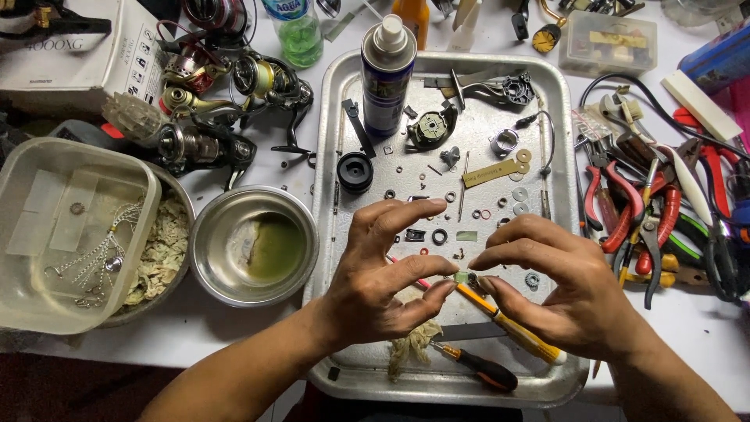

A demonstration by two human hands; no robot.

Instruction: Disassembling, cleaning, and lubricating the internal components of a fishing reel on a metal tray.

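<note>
Part [466, 276], small and greenish, sits pinched between the fingertips of the left hand [383, 273] and right hand [558, 289], both closed on it above the near half of the tray [332, 156]. Beneath them lie a yellow screwdriver [512, 328], an orange-handled one [476, 367] and a rag [414, 344]. Farther back, washers, rings and reel pieces are spread loose over the tray, so the work looks only partway done. A spray can [387, 74] stands at the far end
</note>
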